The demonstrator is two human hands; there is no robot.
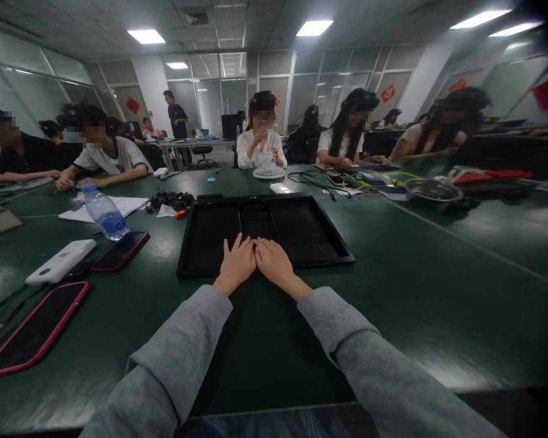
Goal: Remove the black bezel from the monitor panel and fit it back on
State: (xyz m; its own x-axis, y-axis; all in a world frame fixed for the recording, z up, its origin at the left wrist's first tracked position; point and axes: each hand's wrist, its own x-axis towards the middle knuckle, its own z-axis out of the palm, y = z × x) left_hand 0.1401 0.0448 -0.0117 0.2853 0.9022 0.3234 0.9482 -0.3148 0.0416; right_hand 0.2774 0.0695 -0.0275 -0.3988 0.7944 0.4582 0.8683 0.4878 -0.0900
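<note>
In front of me a black tray (pixel 317 258) with divided compartments lies on the green table (pixel 265 340). Over its near edge rests my left hand (pixel 238 260), palm down, with its fingers stretched out and a little apart. My right hand (pixel 274 261) lies beside it at the middle of the tray, its fingers extended and pointing away from me. The fingertips of the two hands meet or nearly meet. I see nothing held in either hand. What lies under the palms is hidden.
On the left are a water bottle (pixel 104 213), a dark phone (pixel 121 250), a white power bank (pixel 61 261) and a red-edged phone (pixel 39 328). Behind the tray stand a white round basket-like object (pixel 268 173) and cables (pixel 317 182). A metal bowl (pixel 433 190) is at right. Several people sit around.
</note>
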